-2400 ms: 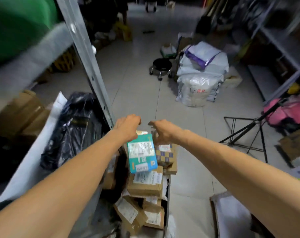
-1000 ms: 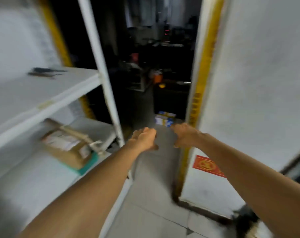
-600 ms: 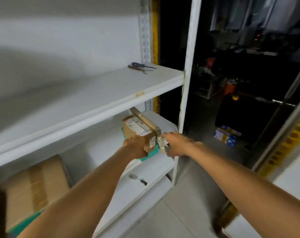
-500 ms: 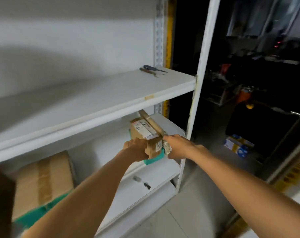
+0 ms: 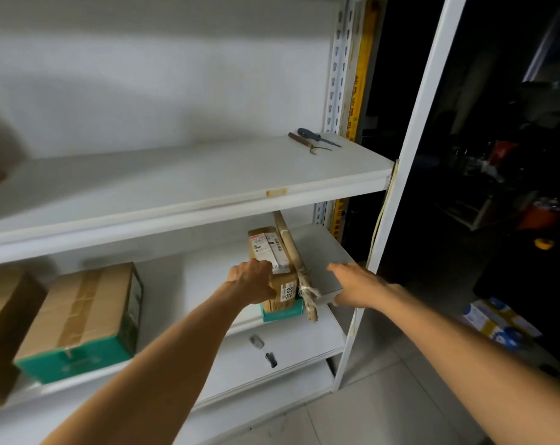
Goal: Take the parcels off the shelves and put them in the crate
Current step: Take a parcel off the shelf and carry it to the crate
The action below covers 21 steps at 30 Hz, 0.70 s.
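Head view: only one camera, looking at a white rack.
Edges: upper shelf (image 5: 182, 184) has its front lip running from 9 o'clock to 3 o'clock above both hands; lower shelf (image 5: 291, 345) ends at the white post (image 5: 397, 200) at 3 o'clock.
Open room: bare board lies at 6 o'clock of the parcel, toward the shelf's front edge; dark open space lies past the post at 3 o'clock.
Parcel (image 5: 277, 271): brown box with a white label on top and a small sticker on its near end, sitting on a teal box (image 5: 283, 313) on the lower shelf, right of centre.
Stick (image 5: 293, 261): long, thin, paper-wrapped piece lying along the parcel's right edge, tied with string at its near end.
Grey box (image 5: 320, 268): flat, touching the stick at 3 o'clock.
Left hand (image 5: 253, 285): fingers curled against the parcel's left near corner, gripping it.
Right hand (image 5: 355, 285): fingers spread flat, resting on the grey box's near right corner, not clamped.
Carton (image 5: 79, 319): large, taped, teal-based, at 9 o'clock on the same shelf, well apart.
Tools (image 5: 314, 141): two small ones on the upper shelf at 12 o'clock.
Hard to make out: label print is unreadable; two small dark bits (image 5: 264, 350) on the lower shelf are blurred; cartons at the left edge are cut off.
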Available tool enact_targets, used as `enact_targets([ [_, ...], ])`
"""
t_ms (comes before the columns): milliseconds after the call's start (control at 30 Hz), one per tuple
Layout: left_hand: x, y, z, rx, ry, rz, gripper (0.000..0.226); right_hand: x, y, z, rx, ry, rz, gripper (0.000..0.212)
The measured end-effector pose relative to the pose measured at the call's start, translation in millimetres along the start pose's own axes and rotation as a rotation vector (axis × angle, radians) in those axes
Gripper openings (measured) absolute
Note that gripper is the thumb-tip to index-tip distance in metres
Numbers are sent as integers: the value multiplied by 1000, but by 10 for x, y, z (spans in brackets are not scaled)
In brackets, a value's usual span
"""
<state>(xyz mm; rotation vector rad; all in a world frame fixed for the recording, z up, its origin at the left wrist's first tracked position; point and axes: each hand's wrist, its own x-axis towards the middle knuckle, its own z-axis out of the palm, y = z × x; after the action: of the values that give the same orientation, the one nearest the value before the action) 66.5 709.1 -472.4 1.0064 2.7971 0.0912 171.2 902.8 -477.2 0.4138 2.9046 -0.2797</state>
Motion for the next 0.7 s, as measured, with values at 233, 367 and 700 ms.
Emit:
enact_targets([
  [233,230,33,-67,7,27,5,44,176,68,-55,-8,-31,-25,56],
  [367,315,-4,-53,-4,36,-2,42,298,31,-141,-4,-12,-58,57],
  [700,372,-44,30,-61,59,-131,43,567,39,-203,14,-19,-212,56],
])
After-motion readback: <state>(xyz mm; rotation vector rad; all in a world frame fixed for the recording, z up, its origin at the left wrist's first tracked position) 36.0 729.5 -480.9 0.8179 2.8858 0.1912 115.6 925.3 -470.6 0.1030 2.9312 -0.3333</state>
